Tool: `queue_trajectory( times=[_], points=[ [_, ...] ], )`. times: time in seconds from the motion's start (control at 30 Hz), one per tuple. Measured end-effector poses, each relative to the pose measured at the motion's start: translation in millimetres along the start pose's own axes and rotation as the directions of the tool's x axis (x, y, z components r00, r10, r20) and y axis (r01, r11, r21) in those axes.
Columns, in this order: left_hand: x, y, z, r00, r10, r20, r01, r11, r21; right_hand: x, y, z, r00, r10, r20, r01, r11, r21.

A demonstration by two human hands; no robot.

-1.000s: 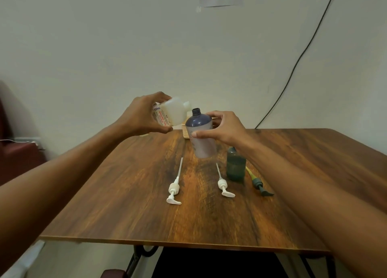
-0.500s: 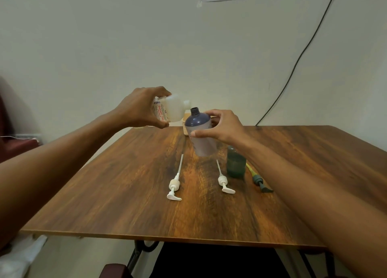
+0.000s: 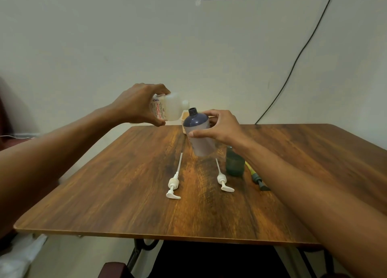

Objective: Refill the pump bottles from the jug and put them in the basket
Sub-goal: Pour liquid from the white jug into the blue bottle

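My left hand grips a translucent white jug with red lettering, tipped on its side so its spout sits just left of the open neck of a blue-topped bottle. That bottle is held above the table, leaning slightly, in my right hand. A green bottle without its pump stands on the wooden table, partly behind my right forearm. Two white pump heads and a green-and-dark pump head lie on the table. Whether liquid is flowing cannot be made out.
A pale, basket-like object shows at the table's far edge behind the held bottle, mostly hidden. A black cable runs down the wall at the right. A dark red seat stands at the left.
Both hands with the jug and the blue-topped bottle have stayed together; the jug's spout has come slightly closer to the bottle's neck. The view has shifted a little.
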State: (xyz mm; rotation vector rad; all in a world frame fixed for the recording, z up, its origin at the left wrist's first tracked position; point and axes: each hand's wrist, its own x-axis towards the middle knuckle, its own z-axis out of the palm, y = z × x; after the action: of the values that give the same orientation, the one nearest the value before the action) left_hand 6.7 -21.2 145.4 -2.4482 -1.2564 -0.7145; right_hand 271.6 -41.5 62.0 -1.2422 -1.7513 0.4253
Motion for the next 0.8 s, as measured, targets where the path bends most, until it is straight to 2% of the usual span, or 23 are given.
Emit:
queue_trajectory(
  times=[0.8],
  points=[
    [3.2, 1.9, -4.7, 0.999, 0.022, 0.039, -0.025, 0.996, 0.089, -2.0, 4.7, 2.5, 1.000, 0.010, 0.014, -0.011, 0.999, 0.039]
  ],
)
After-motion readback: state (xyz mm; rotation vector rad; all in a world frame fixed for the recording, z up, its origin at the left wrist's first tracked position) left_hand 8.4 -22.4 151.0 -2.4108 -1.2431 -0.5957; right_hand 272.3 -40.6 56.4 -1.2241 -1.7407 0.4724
